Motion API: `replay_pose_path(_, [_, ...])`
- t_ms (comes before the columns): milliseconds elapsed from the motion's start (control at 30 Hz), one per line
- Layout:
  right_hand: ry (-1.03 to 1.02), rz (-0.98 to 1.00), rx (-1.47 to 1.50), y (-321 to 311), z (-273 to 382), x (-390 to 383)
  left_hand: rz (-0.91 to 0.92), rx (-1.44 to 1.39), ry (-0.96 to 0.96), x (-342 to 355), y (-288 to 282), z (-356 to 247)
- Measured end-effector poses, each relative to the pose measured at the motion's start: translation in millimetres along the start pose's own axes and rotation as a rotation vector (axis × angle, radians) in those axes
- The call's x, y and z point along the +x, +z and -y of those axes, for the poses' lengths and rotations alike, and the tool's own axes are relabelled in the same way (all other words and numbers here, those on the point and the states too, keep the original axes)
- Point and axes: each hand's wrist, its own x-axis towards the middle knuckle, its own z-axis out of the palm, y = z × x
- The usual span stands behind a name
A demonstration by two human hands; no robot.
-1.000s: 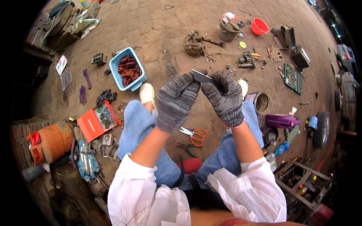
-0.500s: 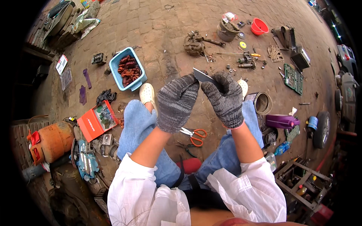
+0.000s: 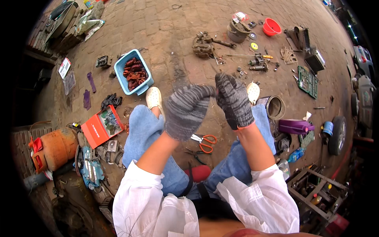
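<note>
Worn brick flooring (image 3: pixel 169 43) spreads out beyond the hands, strewn with greasy parts and tools. Both hands wear striped grey knit gloves, likely against sharp edges and grime, and they meet in front of the seated person's knees, where the eyes can look straight down on them. The left hand (image 3: pixel 188 111) is blurred, its fingers bent over towards the right hand (image 3: pixel 233 100), which is curled up tight beside it. Backs of gloves face me, so I can't tell whether anything is pinched between them. Nearest to the hands, just below and between the wrists, lie orange-handled scissors (image 3: pixel 202 139), with pliers (image 3: pixel 197 153) close under them, both seemingly left there for a short reach. Out past the left hand sits a blue basin (image 3: pixel 122 83), whose walls keep a heap of reddish coils (image 3: pixel 135 74) from scattering. Beyond the right hand, a green tool case (image 3: pixel 307 82) lies open, presumably so its pieces can be picked out easily, and a round tin (image 3: pixel 274 107) stands nearer, beside the right knee
</note>
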Motion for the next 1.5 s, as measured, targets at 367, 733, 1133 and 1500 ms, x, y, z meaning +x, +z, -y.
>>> replay_pose_path(367, [0.319,-0.048,0.635,-31.6,26.3,22.2,-0.032,-0.447,-0.306,8.6,-4.6,-1.8])
replay_pose_path(733, [0.175,0.243,0.35,-31.1,23.9,20.7,-0.097,-0.342,-0.338,9.9,-16.1,-5.0])
replay_pose_path(1133, [0.084,0.037,0.112,-33.3,40.6,21.6,-0.185,0.105,-0.116,9.0,-11.1,7.2])
replay_pose_path(1500, [0.05,0.106,0.062,-30.7,34.0,21.1,-0.228,0.277,0.036,14.4,-13.3,1.5])
